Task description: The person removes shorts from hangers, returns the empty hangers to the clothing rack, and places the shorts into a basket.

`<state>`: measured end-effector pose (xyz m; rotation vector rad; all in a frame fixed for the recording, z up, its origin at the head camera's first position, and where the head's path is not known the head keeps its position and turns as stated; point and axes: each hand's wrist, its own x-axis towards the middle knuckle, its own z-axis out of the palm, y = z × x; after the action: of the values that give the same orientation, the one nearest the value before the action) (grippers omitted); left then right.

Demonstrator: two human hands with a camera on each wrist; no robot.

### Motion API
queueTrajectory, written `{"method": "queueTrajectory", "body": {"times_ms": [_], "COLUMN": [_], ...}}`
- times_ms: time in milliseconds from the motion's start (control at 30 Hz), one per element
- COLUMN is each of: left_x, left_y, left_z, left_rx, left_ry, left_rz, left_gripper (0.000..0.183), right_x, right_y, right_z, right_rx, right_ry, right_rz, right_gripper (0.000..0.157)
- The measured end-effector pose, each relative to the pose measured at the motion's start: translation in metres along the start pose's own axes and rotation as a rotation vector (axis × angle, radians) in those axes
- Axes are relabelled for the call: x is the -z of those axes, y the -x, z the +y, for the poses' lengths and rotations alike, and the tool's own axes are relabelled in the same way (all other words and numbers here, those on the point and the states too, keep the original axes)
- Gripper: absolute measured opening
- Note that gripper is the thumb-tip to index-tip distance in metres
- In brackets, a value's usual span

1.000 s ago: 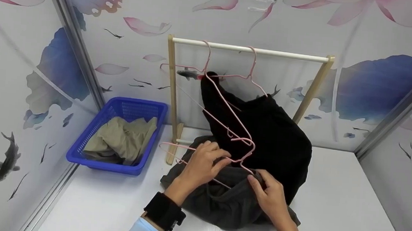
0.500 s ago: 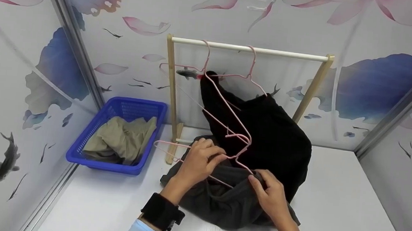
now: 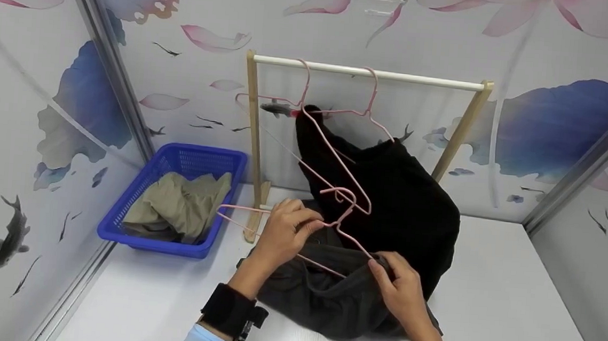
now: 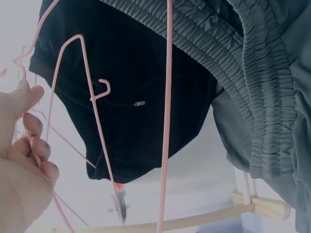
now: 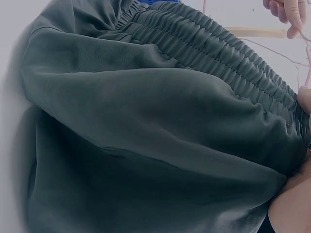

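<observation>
A pink clothes hanger is tilted over a dark grey garment with a gathered elastic waistband. My left hand pinches the hanger's arm just left of its hook; in the left wrist view the fingers of that hand are curled round the pink wire. With thumb and fingers my right hand grips the waistband's right edge, where the hanger's right end goes into the garment. The hanger's left end sticks out free beyond my left hand. Whether the garment is shorts or trousers cannot be told.
Behind stands a wooden rack with a white rod. On it hang a bare pink hanger and a second hanger bearing a black garment. At left sits a blue basket with khaki cloth in it.
My left hand has moved left and slightly up, taking the hanger along, so its hook now lies further left and higher. My right hand has stayed at the waistband.
</observation>
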<state>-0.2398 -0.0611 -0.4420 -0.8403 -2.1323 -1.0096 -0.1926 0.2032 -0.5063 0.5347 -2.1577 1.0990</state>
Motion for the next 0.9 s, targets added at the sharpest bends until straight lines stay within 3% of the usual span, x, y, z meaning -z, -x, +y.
{"method": "queueTrajectory", "body": {"times_ms": [567, 900], "left_x": [0.015, 0.023], "left_y": [0.000, 0.001], "left_z": [-0.004, -0.005], "left_rx": [0.064, 0.082], "left_ry": [0.009, 0.016], "left_rz": [0.023, 0.032], "left_gripper": [0.014, 0.014], "right_x": [0.003, 0.004], "right_y": [0.006, 0.010], "right_z": [-0.001, 0.001], "right_rx": [-0.073, -0.134], "right_ry": [0.086, 0.072], "right_rz": [0.028, 0.024], "right_gripper": [0.021, 0.020]}}
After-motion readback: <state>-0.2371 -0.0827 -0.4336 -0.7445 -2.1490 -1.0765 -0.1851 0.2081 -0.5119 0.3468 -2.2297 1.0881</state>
